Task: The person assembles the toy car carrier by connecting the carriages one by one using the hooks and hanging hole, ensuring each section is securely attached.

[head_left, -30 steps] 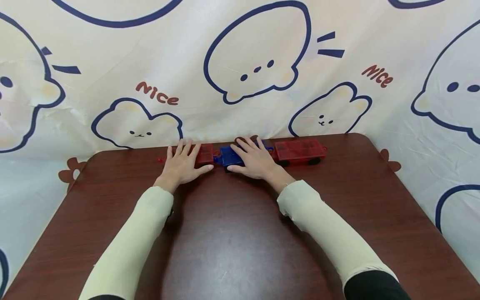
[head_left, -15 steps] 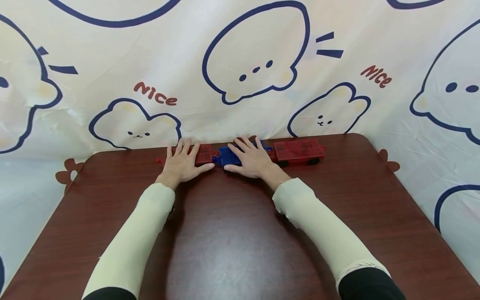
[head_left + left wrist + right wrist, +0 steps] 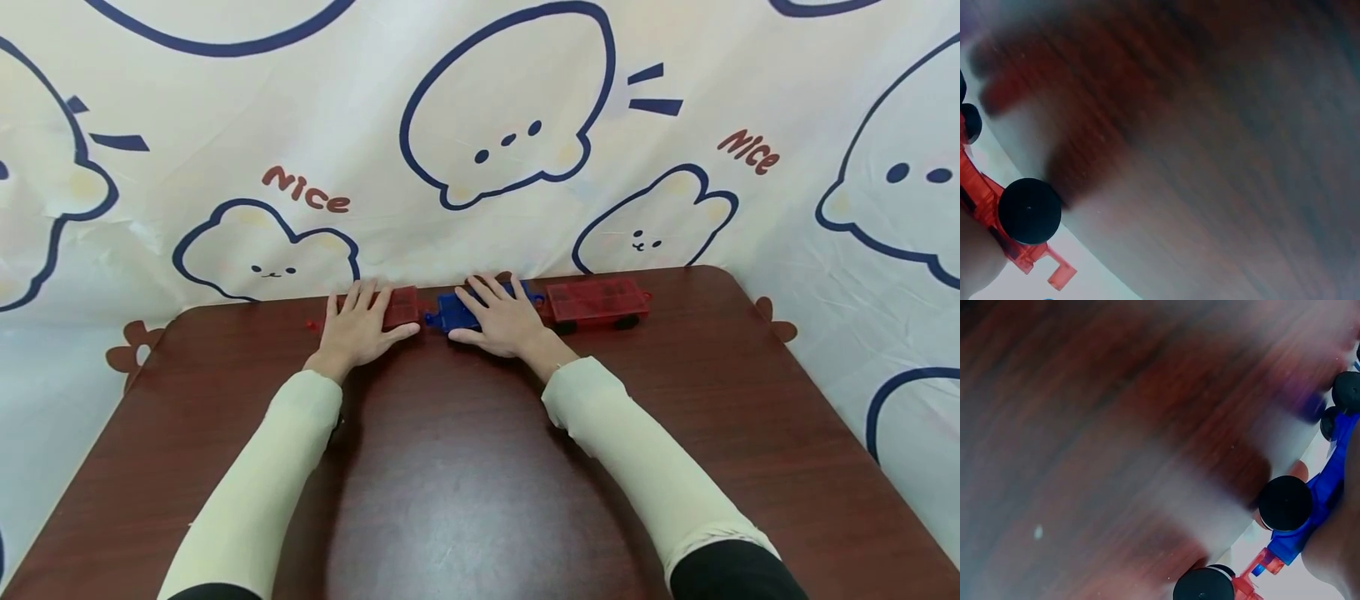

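Three see-through toy train cars stand in a row along the table's back edge. My left hand (image 3: 356, 329) holds the left red toy train car (image 3: 402, 307) from above, fingers spread across its top. A black wheel (image 3: 1029, 211) and a red hook (image 3: 1062, 274) of that car show in the left wrist view. Over the blue toy train car (image 3: 453, 312) lies my right hand (image 3: 506, 325), thumb on the near side; a fingertip (image 3: 1299, 470) shows past its wheel. To the right, another red toy train car (image 3: 596, 302) joins the blue one by its hook. Whether the left hooks connect, I cannot tell.
The dark brown wooden table (image 3: 450, 467) extends toward me below both arms. A pale printed cloth (image 3: 480, 100) hangs right behind its back edge and along both sides.
My left hand and the left red car have shifted slightly left, away from the blue car. The right hand moved a little left earlier, then stayed. The view has drifted slightly.
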`<state>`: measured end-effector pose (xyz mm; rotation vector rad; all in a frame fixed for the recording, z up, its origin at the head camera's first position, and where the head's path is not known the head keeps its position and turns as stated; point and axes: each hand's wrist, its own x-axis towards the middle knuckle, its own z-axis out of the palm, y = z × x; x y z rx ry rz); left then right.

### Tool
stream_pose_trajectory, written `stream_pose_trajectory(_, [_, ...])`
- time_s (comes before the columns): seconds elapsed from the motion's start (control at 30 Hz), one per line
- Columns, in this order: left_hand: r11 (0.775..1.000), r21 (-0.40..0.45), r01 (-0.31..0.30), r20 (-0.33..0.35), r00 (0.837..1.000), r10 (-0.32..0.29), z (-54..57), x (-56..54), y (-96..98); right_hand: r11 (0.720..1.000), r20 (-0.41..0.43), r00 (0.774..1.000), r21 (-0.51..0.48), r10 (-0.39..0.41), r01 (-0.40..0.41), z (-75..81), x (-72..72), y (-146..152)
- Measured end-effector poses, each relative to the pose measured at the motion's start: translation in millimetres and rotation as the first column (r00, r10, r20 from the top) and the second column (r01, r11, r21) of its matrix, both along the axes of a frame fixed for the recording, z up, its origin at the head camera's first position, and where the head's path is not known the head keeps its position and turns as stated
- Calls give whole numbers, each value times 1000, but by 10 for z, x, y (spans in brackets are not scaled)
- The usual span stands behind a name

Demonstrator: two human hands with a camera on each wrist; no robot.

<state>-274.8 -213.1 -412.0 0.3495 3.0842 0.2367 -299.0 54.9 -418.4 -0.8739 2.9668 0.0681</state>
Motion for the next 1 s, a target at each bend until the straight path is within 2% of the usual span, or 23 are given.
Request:
stream_pose_trajectory(0.23, [996,82,-25,-8,1000,26,-16,14,-57,1000,-15,1000,7,-4,4,-24,-14,-4])
stream_pose_trajectory(0.6, [996,87,-8,-14,1000,9,-19,18,-62,998,7,998,2,-56,56,-39,-82,-32])
stream_pose_trajectory(1.0, [997,77,6,-29,1000,-4,-14,30,-40,998,-5,999,-7,-54,54,-8,-120,-47])
